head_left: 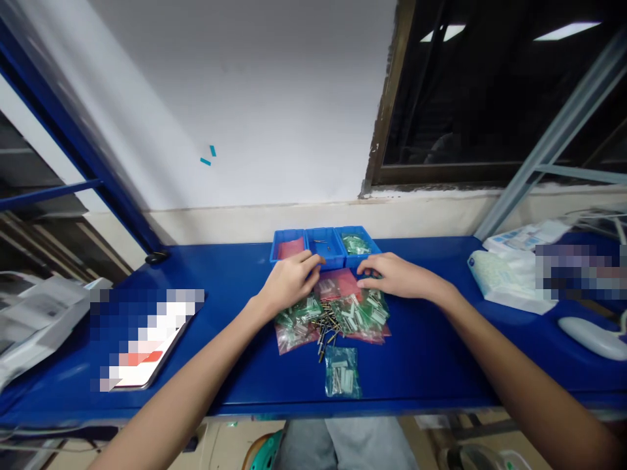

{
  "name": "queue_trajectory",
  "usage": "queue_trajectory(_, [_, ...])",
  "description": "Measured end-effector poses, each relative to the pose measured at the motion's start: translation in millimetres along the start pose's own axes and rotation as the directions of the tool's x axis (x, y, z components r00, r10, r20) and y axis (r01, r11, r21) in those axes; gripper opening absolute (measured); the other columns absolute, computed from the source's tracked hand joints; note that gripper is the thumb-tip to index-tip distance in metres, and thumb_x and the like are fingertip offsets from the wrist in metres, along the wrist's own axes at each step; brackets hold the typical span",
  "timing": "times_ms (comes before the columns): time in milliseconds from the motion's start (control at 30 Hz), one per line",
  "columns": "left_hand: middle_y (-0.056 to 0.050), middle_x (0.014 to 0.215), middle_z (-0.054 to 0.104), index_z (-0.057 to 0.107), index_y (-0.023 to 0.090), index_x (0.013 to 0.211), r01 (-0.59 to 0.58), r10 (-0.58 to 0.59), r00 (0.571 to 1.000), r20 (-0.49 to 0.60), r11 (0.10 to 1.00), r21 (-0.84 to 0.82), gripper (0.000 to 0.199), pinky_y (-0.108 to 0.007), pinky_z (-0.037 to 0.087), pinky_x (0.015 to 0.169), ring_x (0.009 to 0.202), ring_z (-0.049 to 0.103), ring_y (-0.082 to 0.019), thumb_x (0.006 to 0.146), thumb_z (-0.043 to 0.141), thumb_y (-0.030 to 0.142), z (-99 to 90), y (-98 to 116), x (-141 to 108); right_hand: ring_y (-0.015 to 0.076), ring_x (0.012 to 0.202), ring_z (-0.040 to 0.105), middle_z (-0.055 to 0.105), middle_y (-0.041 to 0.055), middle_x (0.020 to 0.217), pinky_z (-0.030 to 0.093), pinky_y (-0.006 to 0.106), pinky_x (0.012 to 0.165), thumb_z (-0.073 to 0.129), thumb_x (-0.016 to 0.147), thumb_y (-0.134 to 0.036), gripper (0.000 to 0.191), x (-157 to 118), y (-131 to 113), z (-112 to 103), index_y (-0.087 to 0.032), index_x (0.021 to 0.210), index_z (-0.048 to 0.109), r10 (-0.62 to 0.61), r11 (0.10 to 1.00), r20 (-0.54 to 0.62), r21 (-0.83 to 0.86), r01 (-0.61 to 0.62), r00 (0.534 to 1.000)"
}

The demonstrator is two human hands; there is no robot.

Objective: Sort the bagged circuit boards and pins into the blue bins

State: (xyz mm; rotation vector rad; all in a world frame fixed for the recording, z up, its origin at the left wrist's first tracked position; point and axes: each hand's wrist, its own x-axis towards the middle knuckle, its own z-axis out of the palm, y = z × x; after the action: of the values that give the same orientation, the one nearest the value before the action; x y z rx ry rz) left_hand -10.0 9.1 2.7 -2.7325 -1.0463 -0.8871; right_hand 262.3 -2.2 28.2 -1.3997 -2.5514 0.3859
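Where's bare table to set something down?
Bare tabletop: between the lit device and left forearm; between bags and right forearm; between that forearm and the white packet. Crowded: between left hand and right hand, bags and metal pins bunched before blue bins.

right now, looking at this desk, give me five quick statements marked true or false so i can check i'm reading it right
1. Three blue bins stand side by side near the wall. True.
2. The left bin holds green packets. False: its contents are pinkish red; the green packets are in the right bin.
3. One small bag lies apart, nearer the person than the heap of bags. True.
4. The right hand is on the white rounded object. False: the hand is by the heap; the white rounded object lies farther right.
5. Loose thin pieces lie in the middle of the heap. True.
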Motion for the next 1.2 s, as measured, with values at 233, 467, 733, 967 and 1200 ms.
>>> queue_trajectory(233, [-0.007, 0.097, 0.065, 0.064, 0.017, 0.113, -0.013, 0.009, 0.998, 0.056, 0.997, 0.074, 0.025, -0.03, 0.05, 0.07, 0.084, 0.063, -0.017, 0.101, 0.042, 0.02, 3.5, 5, -1, 0.0212, 0.08, 0.059, 0.064, 0.0066, 0.088, 0.042, 0.029, 0.068, 0.073, 0.075, -0.052, 0.047, 3, 14, -7, -0.016, 0.106, 0.069, -0.017, 0.995, 0.149, 0.1, 0.002, 0.989])
queue_trajectory(467, [-0.007, 0.095, 0.064, 0.064, 0.017, 0.112, -0.051, 0.045, 0.996, 0.071, 0.995, 0.088, 0.025, -0.031, 0.049, 0.069, 0.084, 0.062, -0.019, 0.101, 0.042, 0.021, 5.5, 6, -1, 0.017, 0.073, 0.053, 0.059, 0.0022, 0.077, 0.038, 0.027, 0.064, 0.075, 0.074, -0.047, 0.034, 7, 18, -1, -0.017, 0.084, 0.061, -0.038, 0.967, 0.154, 0.256, -0.003, 0.987])
queue_trajectory(733, [-0.007, 0.096, 0.064, 0.063, 0.018, 0.112, -0.048, 0.043, 0.996, 0.074, 0.997, 0.068, 0.024, -0.032, 0.051, 0.071, 0.086, 0.063, -0.019, 0.101, 0.042, 0.021, 6.9, 8, -1, 0.0085, 0.058, 0.035, 0.041, -0.0066, 0.066, 0.025, 0.024, 0.055, 0.073, 0.08, -0.047, 0.037, -1, 28, -16, -0.019, 0.078, 0.048, -0.075, 0.755, 0.211, 0.651, -0.083, 0.975])
queue_trajectory(967, [-0.009, 0.114, 0.06, 0.046, 0.02, 0.138, -0.072, 0.071, 0.997, 0.022, 0.997, 0.025, 0.041, -0.029, 0.053, 0.069, 0.088, 0.062, -0.018, 0.098, 0.051, 0.023, 2.9, 14, -2, 0.008, 0.05, 0.034, 0.042, -0.0066, 0.061, 0.024, 0.024, 0.047, 0.075, 0.079, -0.045, 0.032, 14, 3, 11, -0.021, 0.085, 0.055, 0.176, 0.55, -0.135, 0.835, 0.017, 0.975])
queue_trajectory(1200, [-0.008, 0.112, 0.055, 0.055, 0.02, 0.121, -0.096, 0.097, 0.995, -0.013, 0.994, 0.059, 0.024, -0.025, 0.049, 0.06, 0.074, 0.056, -0.013, 0.098, 0.051, 0.025, 5.7, 13, -3, 0.0095, 0.051, 0.042, 0.055, -0.0033, 0.065, 0.03, 0.025, 0.049, 0.075, 0.077, -0.043, 0.032, 23, -26, 43, -0.022, 0.086, 0.054, 0.274, 0.396, -0.177, 0.917, 0.057, 0.945])
